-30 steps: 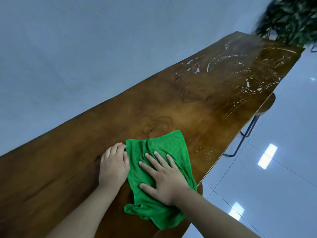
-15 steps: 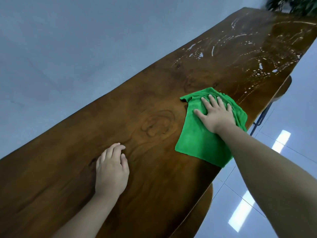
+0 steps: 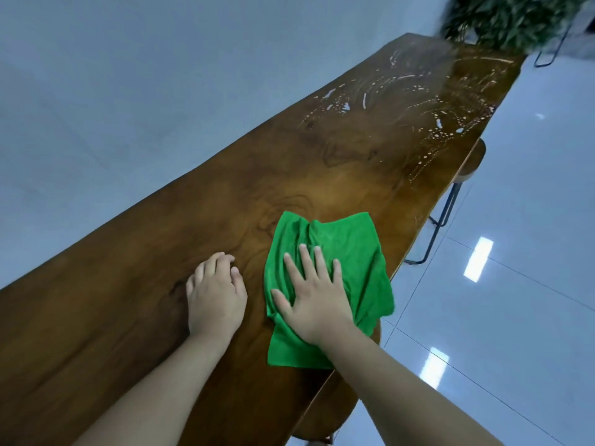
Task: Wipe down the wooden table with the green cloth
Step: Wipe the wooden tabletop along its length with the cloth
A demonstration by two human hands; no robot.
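With the green cloth [image 3: 328, 252] merely pressed under a flat right hand [image 3: 314, 304], nothing grasped, and the left hand [image 3: 215, 294] laid loosely curled and empty on the desk [image 3: 128, 317], the cloth's overhanging corner could be dragged off the edge.

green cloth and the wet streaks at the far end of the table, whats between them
Nothing but bare wood: in the head view, the wooden table runs dry and unoccupied from the green cloth under the right hand to the wet streaks.

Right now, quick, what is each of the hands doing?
Left hand: open, holding nothing, resting on the wooden table.
Right hand: open, fingers spread, pressing flat on the green cloth, not gripping it.
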